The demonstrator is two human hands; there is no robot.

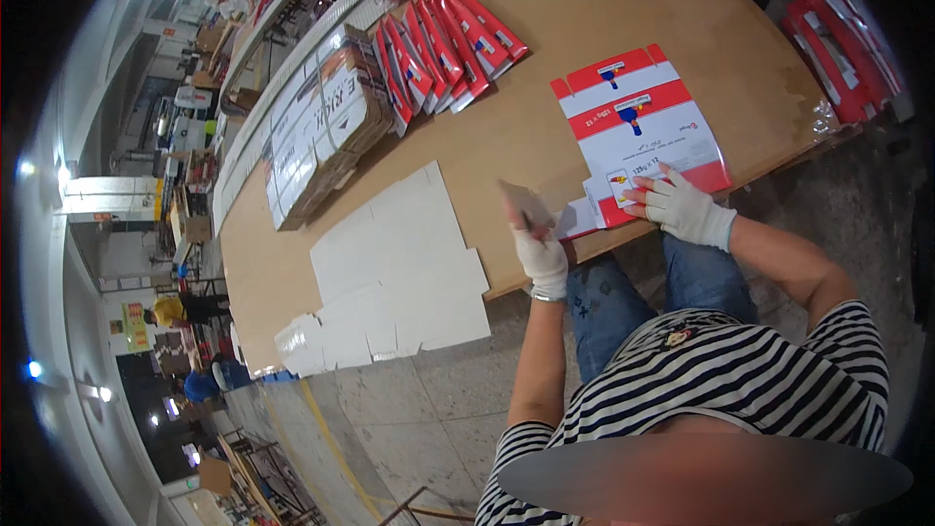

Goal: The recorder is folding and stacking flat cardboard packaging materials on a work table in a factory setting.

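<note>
Carton sheet (672,141), one, red and white, lies flat on the brown worktop (545,88) at its near edge. The right hand (682,209) rests on it, fingers spread, gripping nothing; the left hand (539,258) has its fingers closed on one blurred, flat greyish thing (527,202). Two white gloves (709,221) leave the fingertips bare. Across the worktop lie at least six red-and-white folded packs (440,51) and one strapped cardboard bundle (321,136). The sheet carries dark lettering and blue emblems (633,121); the bundle, larger dark lettering.
</note>
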